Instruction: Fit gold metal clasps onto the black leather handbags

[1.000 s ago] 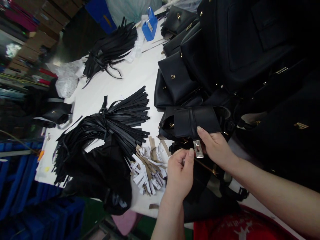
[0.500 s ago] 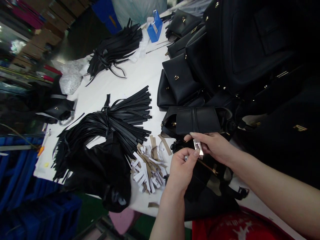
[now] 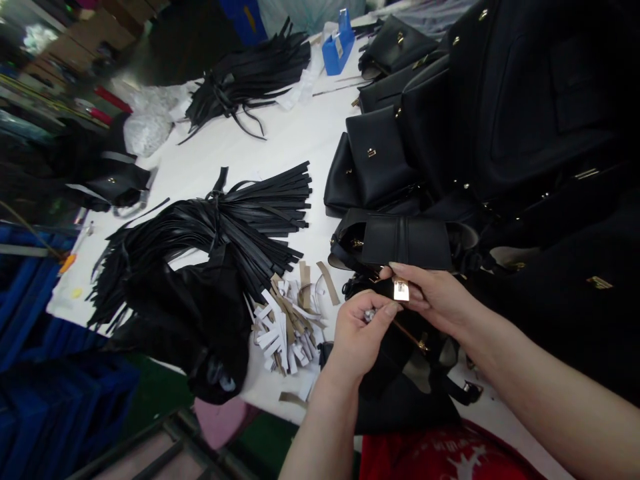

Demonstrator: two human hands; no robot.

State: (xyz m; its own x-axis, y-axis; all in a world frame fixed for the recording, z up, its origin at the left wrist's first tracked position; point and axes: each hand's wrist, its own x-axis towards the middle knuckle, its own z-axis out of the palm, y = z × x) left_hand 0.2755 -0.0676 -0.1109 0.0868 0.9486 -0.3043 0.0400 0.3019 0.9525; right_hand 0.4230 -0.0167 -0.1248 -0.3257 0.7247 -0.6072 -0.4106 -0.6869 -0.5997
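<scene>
Black, leather-like bag (image 3: 425, 241) on the white surface (image 3: 295, 143), just beyond both hands and beside other black bags (image 3: 383, 137): from my remote post, I judge it light and soft, likely to fold under pressure. The shiny metal plate (image 3: 401, 289) just below its flap looks stiff, slick and easily scratched; I'd take hold of that by its edges. My right hand's (image 3: 437, 293) grip pinches the plate between thumb and fingers. My left hand's (image 3: 357, 333) grip is pressed together around a silvery bit (image 3: 370, 315); I cannot tell whether its thumb also bears on the plate. I can't read the pale print on the red garment (image 3: 415, 453) or the label on the blue tape dispenser (image 3: 331, 61), and make out no brand.
</scene>
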